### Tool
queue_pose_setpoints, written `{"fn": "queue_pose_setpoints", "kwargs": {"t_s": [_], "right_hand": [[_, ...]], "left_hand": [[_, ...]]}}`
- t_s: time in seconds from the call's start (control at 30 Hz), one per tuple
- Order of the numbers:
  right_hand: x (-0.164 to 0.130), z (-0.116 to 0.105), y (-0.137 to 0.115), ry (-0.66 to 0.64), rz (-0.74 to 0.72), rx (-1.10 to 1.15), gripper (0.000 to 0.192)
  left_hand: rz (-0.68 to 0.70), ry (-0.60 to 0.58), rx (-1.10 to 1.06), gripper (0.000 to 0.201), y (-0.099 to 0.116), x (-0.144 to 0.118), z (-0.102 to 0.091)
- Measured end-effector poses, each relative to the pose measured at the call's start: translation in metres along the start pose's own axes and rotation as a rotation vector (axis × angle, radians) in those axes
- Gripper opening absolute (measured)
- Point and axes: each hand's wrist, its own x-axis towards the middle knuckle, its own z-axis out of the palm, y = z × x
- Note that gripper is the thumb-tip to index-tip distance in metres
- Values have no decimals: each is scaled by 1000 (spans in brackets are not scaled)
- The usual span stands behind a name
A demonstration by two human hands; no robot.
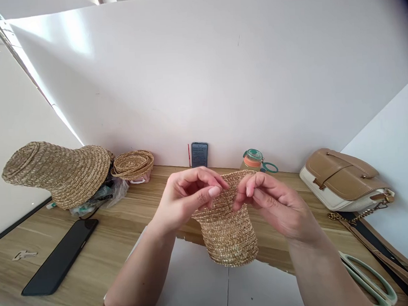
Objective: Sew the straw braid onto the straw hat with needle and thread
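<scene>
My left hand [192, 196] is closed in a pinch, thumb against the fingertips, on one end of a thin dark thread. Facing it a short gap away, my right hand [272, 199] also pinches the thread; a fine line rises from its fingertips, too thin to tell whether it is a needle. Just behind and below both hands is a woven straw hat [230, 242], crown pointing down and brim partly hidden by my fingers. I cannot tell what supports the hat.
Another straw hat [66, 172] lies at the left on plastic bags, beside coiled straw braid [133, 164]. A phone [199, 154] leans on the back wall near a lidded bottle [253, 157]. A black tablet-like slab [61, 256], scissors [368, 279] and a handbag [343, 178] flank my arms.
</scene>
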Motion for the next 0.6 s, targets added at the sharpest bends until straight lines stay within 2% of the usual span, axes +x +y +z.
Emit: {"fn": "queue_pose_setpoints", "kwargs": {"t_s": [0.1, 0.23, 0.4, 0.6], "right_hand": [[2, -2, 0, 40, -12, 62, 13], [5, -9, 2, 176, 14, 145, 10], [11, -19, 6, 318, 16, 272, 6], [13, -22, 9, 370, 37, 290, 4]], "left_hand": [[-164, -21, -206, 11, 0, 0, -3], [-234, -17, -284, 14, 1, 1, -11], [-255, 70, -133, 17, 3, 2, -17], [-232, 123, 63, 17, 0, 3, -18]]}}
